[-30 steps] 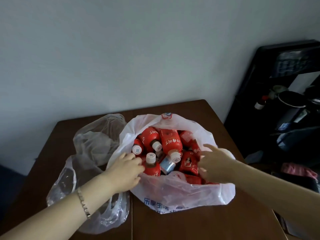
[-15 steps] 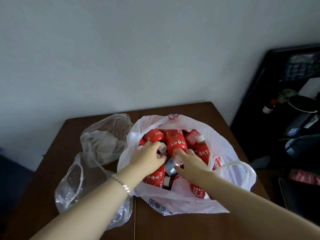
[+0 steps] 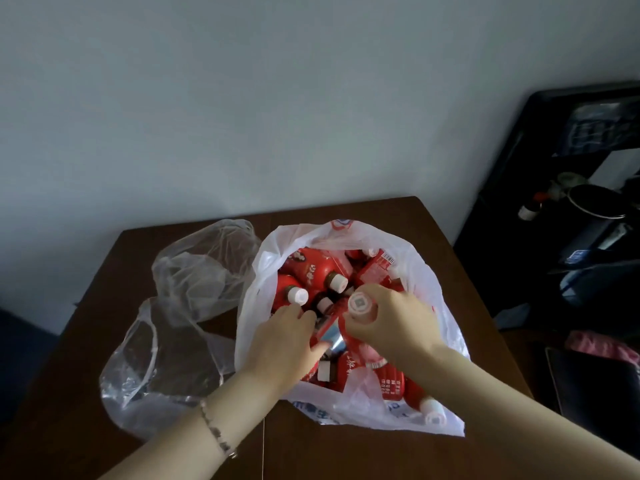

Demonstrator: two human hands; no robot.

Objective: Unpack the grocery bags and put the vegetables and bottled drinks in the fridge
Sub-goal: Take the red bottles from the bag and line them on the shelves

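Note:
A white plastic grocery bag (image 3: 440,306) stands open on the brown table (image 3: 346,452), full of several red-labelled drink bottles (image 3: 311,268) with white caps. My right hand (image 3: 398,323) grips one red bottle (image 3: 360,306) around its neck, lifted upright with its white cap facing me. My left hand (image 3: 280,344) is inside the bag, its fingers curled around another red bottle (image 3: 327,332) with a silvery patch on the label. One more bottle (image 3: 429,410) lies at the bag's front right corner.
Two crumpled clear plastic bags (image 3: 204,271) lie on the table's left half. A dark shelf unit (image 3: 588,202) with a kettle-like pot and small items stands to the right of the table. A plain wall is behind.
My right hand has closed around a bottle's neck and raised it, cap up. My left hand slid lower in the bag onto another bottle. The bag's mouth is spread wider.

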